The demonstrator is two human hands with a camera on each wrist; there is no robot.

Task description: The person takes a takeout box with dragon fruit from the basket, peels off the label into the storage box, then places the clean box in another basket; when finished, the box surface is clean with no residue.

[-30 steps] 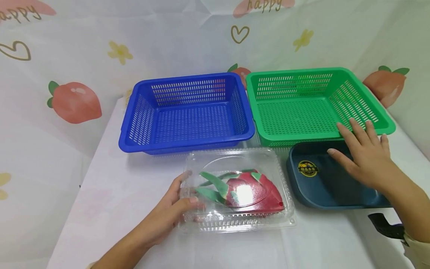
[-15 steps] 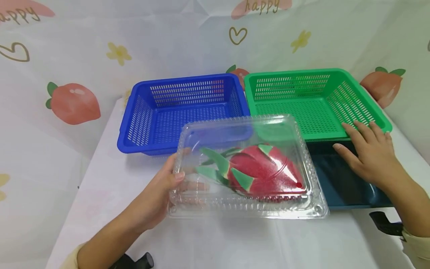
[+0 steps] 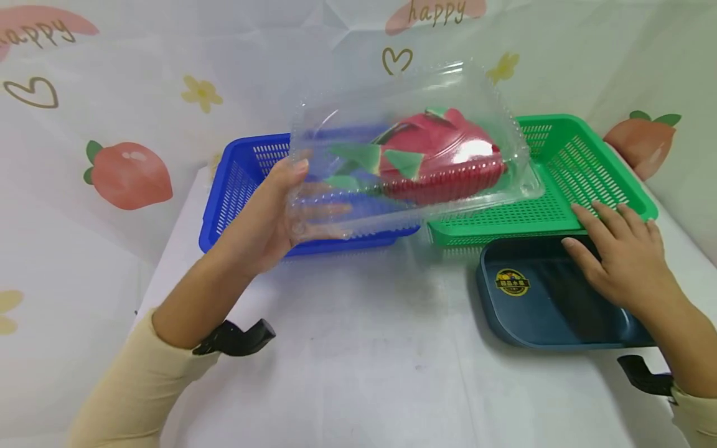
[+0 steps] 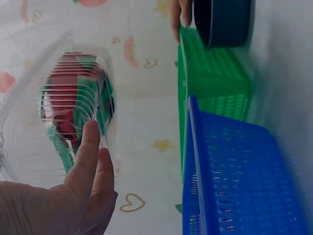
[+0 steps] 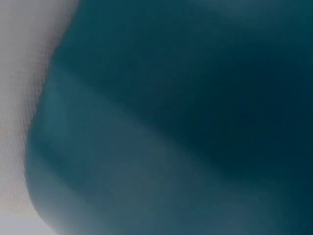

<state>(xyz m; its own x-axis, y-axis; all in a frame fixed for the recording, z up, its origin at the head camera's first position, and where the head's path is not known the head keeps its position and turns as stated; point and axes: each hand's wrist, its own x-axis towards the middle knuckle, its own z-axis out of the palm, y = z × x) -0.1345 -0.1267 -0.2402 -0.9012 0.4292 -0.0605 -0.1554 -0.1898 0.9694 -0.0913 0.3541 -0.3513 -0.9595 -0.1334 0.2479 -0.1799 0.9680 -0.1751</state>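
Note:
My left hand grips the left end of a clear plastic clamshell box, thumb on top and fingers beneath. Inside lies a red dragon fruit with green leaf tips, also visible through the ridged plastic in the left wrist view. The box is held in the air, tilted, above the blue basket and the green basket. My right hand hovers or rests over the dark blue tray, its straight fingers reaching the green basket's front rim; contact is unclear. The tray fills the blurred right wrist view.
Both baskets stand side by side at the back of the white table. The tray sits in front of the green one and bears a round fruit sticker. A printed cloth hangs behind.
My left hand has raised the clamshell box with the dragon fruit from the table up and away, above the baskets. My right hand has barely moved.

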